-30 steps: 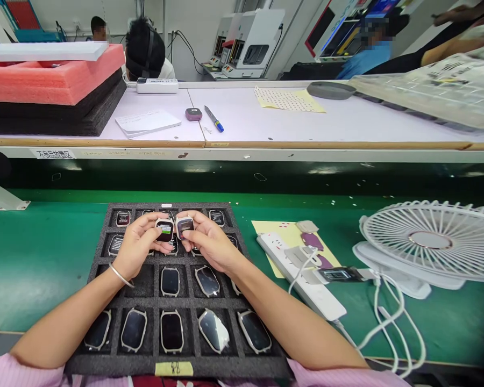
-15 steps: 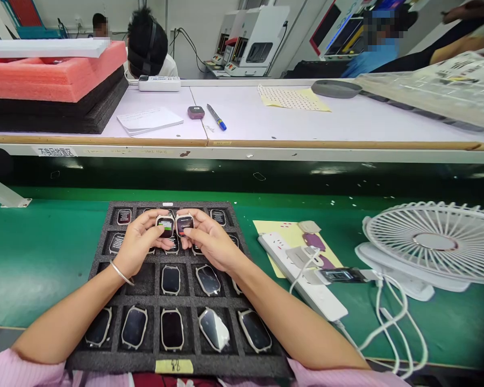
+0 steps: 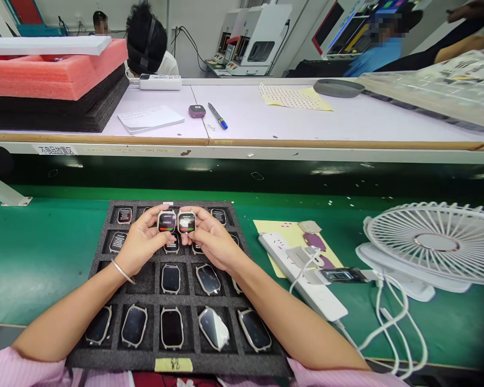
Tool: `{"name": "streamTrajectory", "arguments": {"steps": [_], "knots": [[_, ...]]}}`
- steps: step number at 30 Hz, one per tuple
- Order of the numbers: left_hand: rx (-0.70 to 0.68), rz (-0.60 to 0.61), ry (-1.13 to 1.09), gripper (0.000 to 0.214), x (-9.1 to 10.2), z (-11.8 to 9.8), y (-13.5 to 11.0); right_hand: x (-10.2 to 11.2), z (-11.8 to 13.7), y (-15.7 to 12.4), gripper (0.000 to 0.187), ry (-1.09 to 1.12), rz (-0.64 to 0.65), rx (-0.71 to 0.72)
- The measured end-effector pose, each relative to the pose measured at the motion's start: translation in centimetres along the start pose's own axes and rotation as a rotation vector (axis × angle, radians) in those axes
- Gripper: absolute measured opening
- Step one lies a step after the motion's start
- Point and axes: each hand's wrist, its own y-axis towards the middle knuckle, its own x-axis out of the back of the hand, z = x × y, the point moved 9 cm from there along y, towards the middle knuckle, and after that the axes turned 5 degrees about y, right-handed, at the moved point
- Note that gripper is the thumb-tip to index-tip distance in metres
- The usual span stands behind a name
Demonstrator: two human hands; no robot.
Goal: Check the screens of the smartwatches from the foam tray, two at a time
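Note:
My left hand (image 3: pixel 142 243) grips a small watch body (image 3: pixel 166 221) with a lit screen. My right hand (image 3: pixel 210 241) grips a second lit watch body (image 3: pixel 186 222) right beside it. Both are held side by side, screens up, over the far rows of a black foam tray (image 3: pixel 105 355) on the green bench. The tray's pockets hold several more watch bodies; those in the near rows, such as one (image 3: pixel 171 328), have dark screens, and those at the far corners show lit screens.
A white power strip (image 3: pixel 306 279) with plugged cables lies right of the tray on a yellow sheet (image 3: pixel 275 228). A white desk fan (image 3: pixel 431 244) stands at the right. Behind, a raised shelf carries foam blocks (image 3: pixel 52 86), a notepad (image 3: pixel 150 118) and a pen (image 3: pixel 218 116). Other people sit beyond.
Both hands have turned the two watch bodies so their lit screens face more squarely up, and raised them slightly. The tray and the rest stay put.

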Motion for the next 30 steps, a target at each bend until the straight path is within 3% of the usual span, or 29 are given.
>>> {"name": "streamTrajectory", "arguments": {"steps": [5,13,22,30], "knots": [[-0.02,-0.013,0.01,0.056,0.12,-0.2,0.13,-0.08,-0.05,-0.13,0.047,0.006,-0.001,-0.009],[0.084,-0.026,-0.05,0.051,0.25,-0.09,-0.23,0.08,0.18,-0.1,0.046,-0.025,-0.012,0.009],[0.081,-0.051,-0.053,0.042,0.53,-0.02,-0.21,0.02,-0.04,-0.09,0.047,-0.017,-0.006,-0.012],[0.071,-0.031,-0.073,0.047,0.31,-0.21,-0.22,0.04,-0.03,-0.09,0.048,-0.011,-0.005,-0.009]]}}
